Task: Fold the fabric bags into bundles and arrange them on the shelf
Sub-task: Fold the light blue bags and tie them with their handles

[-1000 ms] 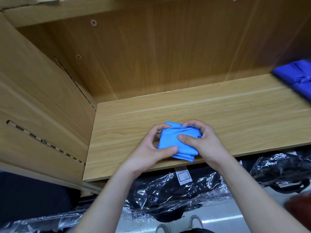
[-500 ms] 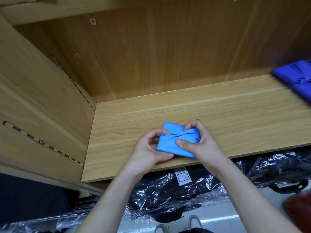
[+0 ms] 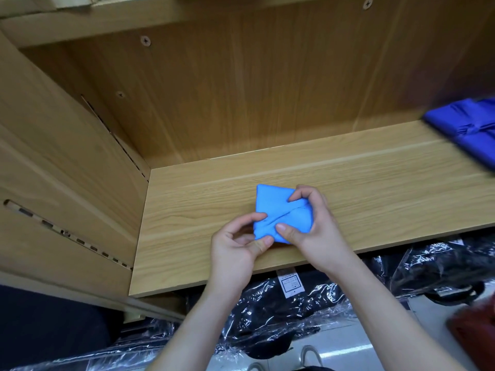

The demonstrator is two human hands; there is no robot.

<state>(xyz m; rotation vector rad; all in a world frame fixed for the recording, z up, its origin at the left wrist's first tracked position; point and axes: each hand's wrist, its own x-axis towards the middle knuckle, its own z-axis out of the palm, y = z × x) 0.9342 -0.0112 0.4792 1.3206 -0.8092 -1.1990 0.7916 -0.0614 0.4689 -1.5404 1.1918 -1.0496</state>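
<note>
Pinching nearly bundled blue bag (image 3: 278,207) between left hand (image 3: 235,250) and right hand (image 3: 318,236), final tuck pending; well right of them, darker bundle (image 3: 466,127) already shelved.

The bundle (image 3: 277,207) has gone from loose layers to a flatter, tighter packet, with a band now crossing it diagonally. The left hand (image 3: 237,250) has shifted from the bundle's side to pinching its near-left corner.
</note>
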